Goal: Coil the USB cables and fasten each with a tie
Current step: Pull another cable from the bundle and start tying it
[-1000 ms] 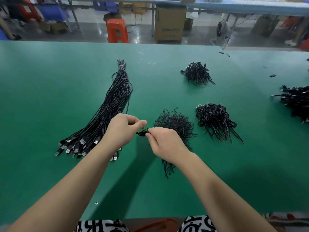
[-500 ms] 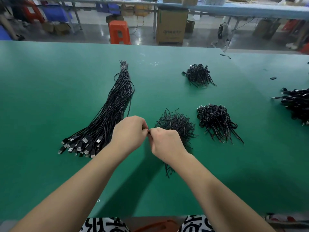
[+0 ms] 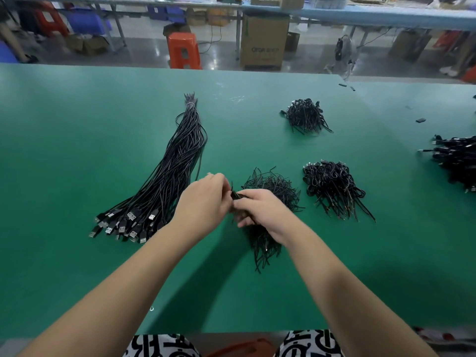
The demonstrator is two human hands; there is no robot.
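Both hands meet above the worktop – left hand and right hand each in a pinching grip on one small coiled cable, likely twisting its tie; straight cables wait left.

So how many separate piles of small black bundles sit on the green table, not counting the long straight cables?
4: far pile, middle-right pile, a pile under the hands, and one cut off by the right edge. More may lie out of view.
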